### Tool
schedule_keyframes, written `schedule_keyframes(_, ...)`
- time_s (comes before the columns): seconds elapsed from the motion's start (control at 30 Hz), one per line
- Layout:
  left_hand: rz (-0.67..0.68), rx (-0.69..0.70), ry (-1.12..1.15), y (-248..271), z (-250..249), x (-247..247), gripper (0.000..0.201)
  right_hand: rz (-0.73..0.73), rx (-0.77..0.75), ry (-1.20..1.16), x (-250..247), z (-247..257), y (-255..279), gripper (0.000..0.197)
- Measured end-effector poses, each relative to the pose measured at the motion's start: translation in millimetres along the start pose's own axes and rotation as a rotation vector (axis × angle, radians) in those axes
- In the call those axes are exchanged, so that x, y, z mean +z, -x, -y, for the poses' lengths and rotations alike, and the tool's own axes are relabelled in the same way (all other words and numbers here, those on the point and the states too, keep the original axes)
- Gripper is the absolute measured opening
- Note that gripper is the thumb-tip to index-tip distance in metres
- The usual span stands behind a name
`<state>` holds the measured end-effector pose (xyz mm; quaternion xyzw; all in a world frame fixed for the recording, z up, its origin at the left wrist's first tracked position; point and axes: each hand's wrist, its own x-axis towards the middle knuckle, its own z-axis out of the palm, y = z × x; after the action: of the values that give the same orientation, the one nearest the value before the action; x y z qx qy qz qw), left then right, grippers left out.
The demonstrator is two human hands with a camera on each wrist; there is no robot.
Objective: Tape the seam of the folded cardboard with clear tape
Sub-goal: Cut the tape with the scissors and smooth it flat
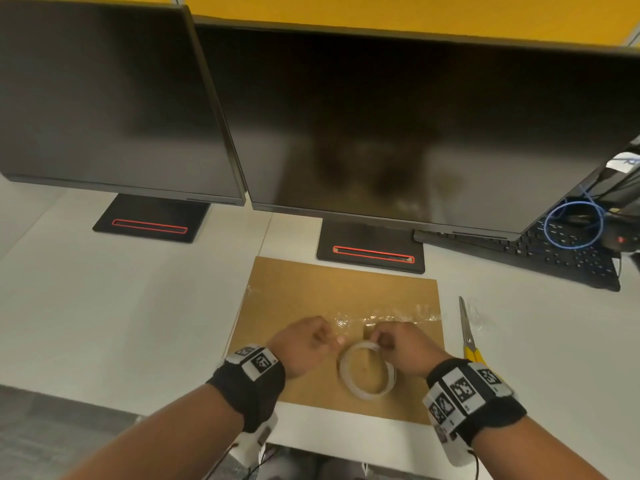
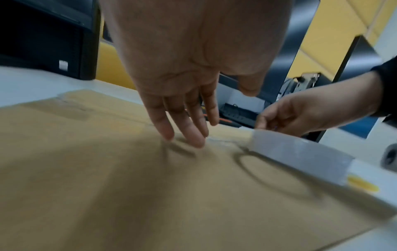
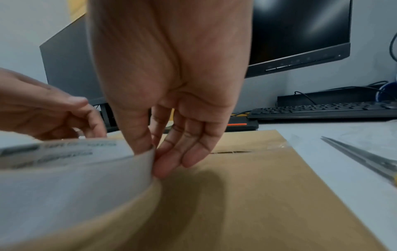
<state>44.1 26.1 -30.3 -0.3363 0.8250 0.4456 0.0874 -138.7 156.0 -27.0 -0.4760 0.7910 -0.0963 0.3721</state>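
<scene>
Fingers (image 3: 148, 146) of your right hand (image 1: 401, 344) pinch the roll (image 1: 366, 370), which lies on the cardboard (image 1: 294, 292) just below the half-taped seam (image 1: 391, 317). Your left hand (image 1: 304, 341) hangs relaxed, holding nothing. Light, sticky tape: grip the roll's rim, pull the free end.

tape roll (image 3: 64, 169) print blurred — unreadable, keyboard (image 1: 554, 258) cut off

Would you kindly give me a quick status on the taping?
Right hand pinching tape roll; left hand fingers on cardboard. Seam taped on right. Scissors alongside, clear.
</scene>
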Motion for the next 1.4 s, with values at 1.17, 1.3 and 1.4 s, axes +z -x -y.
schedule_keyframes(1.17,-0.696,-0.603,0.250,-5.6,166.0,-129.7,0.016,-0.064,0.017,0.270,51.7,103.1,-66.4,0.048)
schedule_keyframes(1.3,-0.656,-0.631,0.146,-7.5,164.5,-130.6,0.019,-0.062,0.024,0.274,51.1,102.3,-69.3,0.049)
schedule_keyframes(1.4,-0.666,-0.643,-0.039,-9.7,147.6,-127.4,0.035,-0.064,0.015,0.277,50.1,99.3,-68.4,0.050)
